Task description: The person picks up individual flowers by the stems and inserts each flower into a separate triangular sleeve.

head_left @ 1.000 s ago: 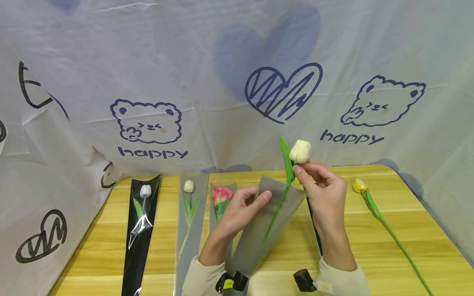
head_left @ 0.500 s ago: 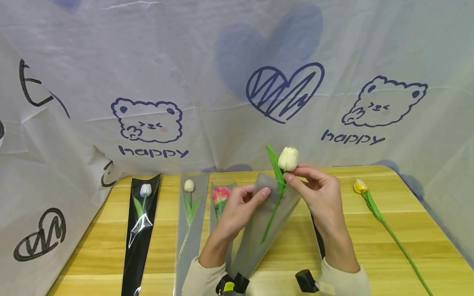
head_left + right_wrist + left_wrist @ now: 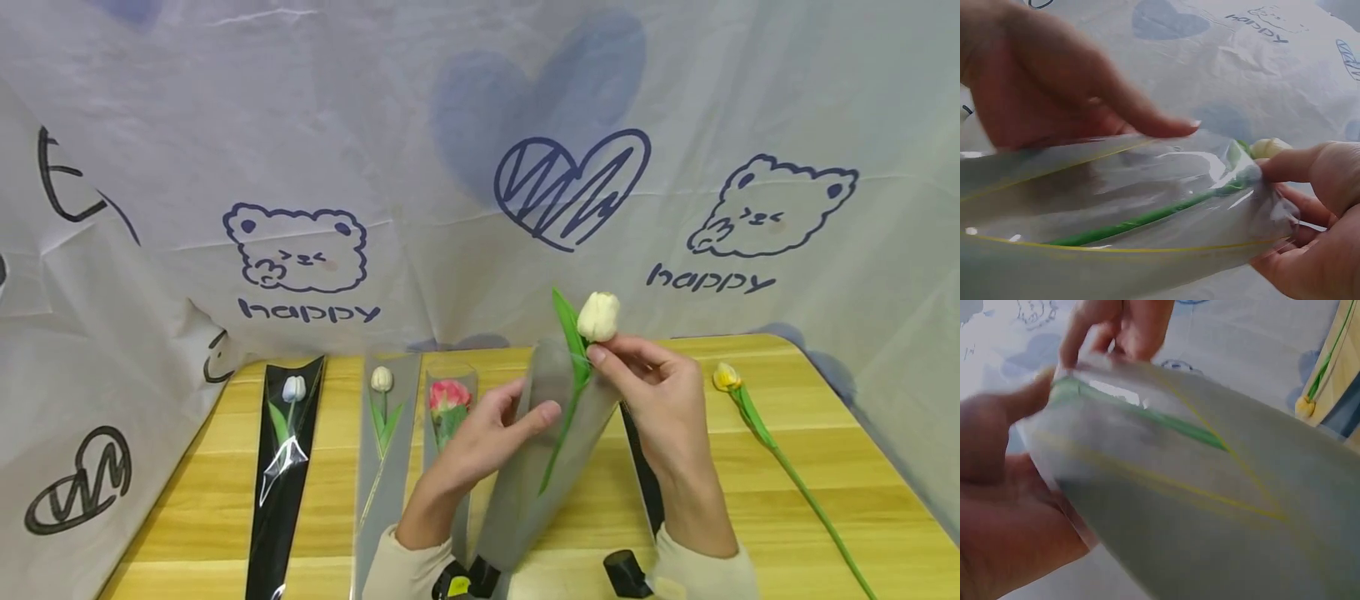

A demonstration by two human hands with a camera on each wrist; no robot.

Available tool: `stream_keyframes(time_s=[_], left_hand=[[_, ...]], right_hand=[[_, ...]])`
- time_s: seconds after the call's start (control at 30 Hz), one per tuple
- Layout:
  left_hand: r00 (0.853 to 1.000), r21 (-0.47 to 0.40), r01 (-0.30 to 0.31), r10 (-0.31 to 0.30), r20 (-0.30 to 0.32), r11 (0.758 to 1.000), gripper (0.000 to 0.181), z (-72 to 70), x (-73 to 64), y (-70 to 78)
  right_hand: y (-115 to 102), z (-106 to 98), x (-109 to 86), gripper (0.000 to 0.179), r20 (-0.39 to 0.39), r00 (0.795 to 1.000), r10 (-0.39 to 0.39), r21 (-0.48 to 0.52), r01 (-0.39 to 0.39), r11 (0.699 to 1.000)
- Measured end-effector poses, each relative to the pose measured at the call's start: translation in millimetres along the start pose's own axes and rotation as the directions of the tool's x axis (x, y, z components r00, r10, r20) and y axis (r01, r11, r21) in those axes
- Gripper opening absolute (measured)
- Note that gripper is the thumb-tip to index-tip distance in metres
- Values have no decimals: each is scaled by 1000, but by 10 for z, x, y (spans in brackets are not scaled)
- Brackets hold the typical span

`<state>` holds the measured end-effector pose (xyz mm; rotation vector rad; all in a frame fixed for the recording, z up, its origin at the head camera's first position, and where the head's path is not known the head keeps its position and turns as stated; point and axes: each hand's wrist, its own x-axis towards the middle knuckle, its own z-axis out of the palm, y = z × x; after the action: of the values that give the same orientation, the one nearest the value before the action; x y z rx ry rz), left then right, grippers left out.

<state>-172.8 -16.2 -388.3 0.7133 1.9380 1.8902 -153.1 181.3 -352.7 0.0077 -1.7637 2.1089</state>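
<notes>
My right hand (image 3: 663, 400) pinches a white artificial tulip (image 3: 598, 317) just below its bloom. The tulip's green stem and part of its leaf lie inside a translucent grey flower sleeve (image 3: 517, 500), while the bloom stands above the mouth. My left hand (image 3: 480, 442) holds the sleeve near its upper left edge, thumb in front and fingers behind. In the left wrist view, yellow lines on the sleeve (image 3: 1210, 550) meet in a V. The right wrist view shows the stem (image 3: 1141, 222) through the clear film, with my right fingertips at the sleeve's mouth.
On the wooden table (image 3: 750, 500) lie wrapped flowers to the left: a white tulip in a black sleeve (image 3: 273, 517), another in a grey sleeve (image 3: 375, 492), and a pink-red flower (image 3: 450, 396). A loose yellow tulip (image 3: 727, 377) lies right. A black sleeve (image 3: 641, 467) is partly hidden by my right arm.
The white tulip dipped left and down, then shifted back right and slightly up, its stem staying in the sleeve. My left thumb has moved slightly right and down; the sleeve's mouth looks rounder.
</notes>
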Motion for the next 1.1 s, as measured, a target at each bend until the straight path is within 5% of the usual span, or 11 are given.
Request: stream_keyframes(time_s=[0.13, 0.27, 0.73, 0.93, 1.1], left_hand=[[984, 42, 101, -106, 140, 994, 36, -34, 28, -108], [979, 50, 97, -104, 174, 994, 27, -3, 83, -198], [994, 134, 4, -18, 105, 991, 25, 75, 86, -145], [999, 157, -21, 16, 38, 987, 31, 83, 78, -127], [997, 156, -59, 66, -40, 986, 32, 83, 82, -126]], right_hand=[[-22, -22, -1, 13, -105, 993, -53, 100, 64, 993], [-50, -53, -7, 13, -147, 985, -94, 119, 112, 987], [-210, -177, -67, 17, 55, 993, -107, -160, 115, 981], [-313, -175, -122, 13, 76, 975, -209, -274, 222, 936], [-329, -128, -157, 19, 115, 948, -297, -265, 318, 910]])
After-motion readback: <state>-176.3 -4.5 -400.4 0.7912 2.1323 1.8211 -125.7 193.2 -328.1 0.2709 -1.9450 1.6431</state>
